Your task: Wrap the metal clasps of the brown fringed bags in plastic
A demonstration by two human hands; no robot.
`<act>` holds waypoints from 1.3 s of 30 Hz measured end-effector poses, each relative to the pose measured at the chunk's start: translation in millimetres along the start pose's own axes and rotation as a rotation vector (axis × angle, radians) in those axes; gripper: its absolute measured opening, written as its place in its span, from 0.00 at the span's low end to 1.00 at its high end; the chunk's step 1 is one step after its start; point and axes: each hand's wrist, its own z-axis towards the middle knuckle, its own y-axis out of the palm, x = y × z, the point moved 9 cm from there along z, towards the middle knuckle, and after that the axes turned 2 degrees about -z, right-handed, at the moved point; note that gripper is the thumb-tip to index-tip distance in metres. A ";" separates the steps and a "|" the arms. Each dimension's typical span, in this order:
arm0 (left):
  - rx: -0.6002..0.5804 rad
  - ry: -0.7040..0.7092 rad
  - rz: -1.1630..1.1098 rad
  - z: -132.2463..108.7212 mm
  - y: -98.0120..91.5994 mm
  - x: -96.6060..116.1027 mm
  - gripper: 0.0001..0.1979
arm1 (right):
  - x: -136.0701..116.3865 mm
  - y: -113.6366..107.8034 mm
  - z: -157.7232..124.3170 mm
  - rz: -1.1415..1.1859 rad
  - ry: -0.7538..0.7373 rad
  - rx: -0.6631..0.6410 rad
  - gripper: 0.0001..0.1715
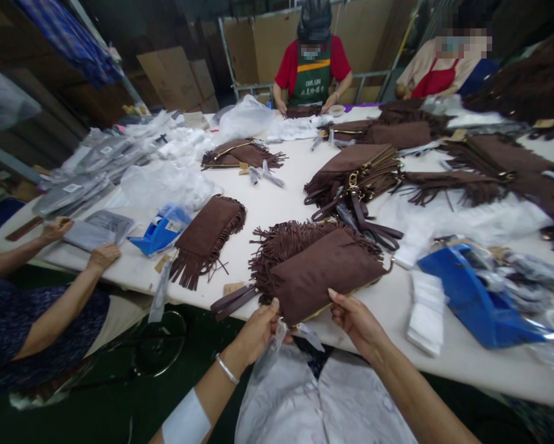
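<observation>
A brown clutch bag (326, 271) with a gold zipper lies at the table's front edge, its plain side up. My left hand (261, 327) pinches its near left corner, beside a wrist strap (234, 301) and some clear plastic. At the near zipper edge, my right hand (351, 314) grips the bag with the thumb on top. A fringed brown piece (281, 243) lies right behind it, partly hidden. To the left rests another fringed brown bag (212, 225) with a tag hanging over the table edge.
Blue tape dispensers stand at left (161, 228) and right (480, 296), with folded white sheets (425, 311) beside the right one. Stacked brown bags (351, 166) lie farther back. At left, a co-worker's hands (103, 256) hold a grey plastic packet (94, 231). Two more people work across the table.
</observation>
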 end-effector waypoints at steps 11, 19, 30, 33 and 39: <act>-0.033 0.148 -0.036 10.7 38.1 19.7 0.20 | -9.5 12.5 -1.9 0.061 -0.060 0.074 0.30; -0.002 0.312 -0.144 -23.2 41.7 64.1 0.25 | -42.3 59.1 -30.3 -0.039 -0.234 0.012 0.30; 0.188 0.548 -0.222 -79.6 -18.2 98.1 0.32 | -26.8 150.0 -49.0 -0.160 -0.219 -0.242 0.36; 0.253 0.538 -0.178 -99.5 -42.2 128.2 0.32 | -34.6 192.0 -51.2 -0.203 -0.231 -0.328 0.33; 0.350 0.729 0.020 -127.4 -97.2 260.2 0.32 | -84.7 320.1 -32.4 -0.297 -0.352 -0.658 0.24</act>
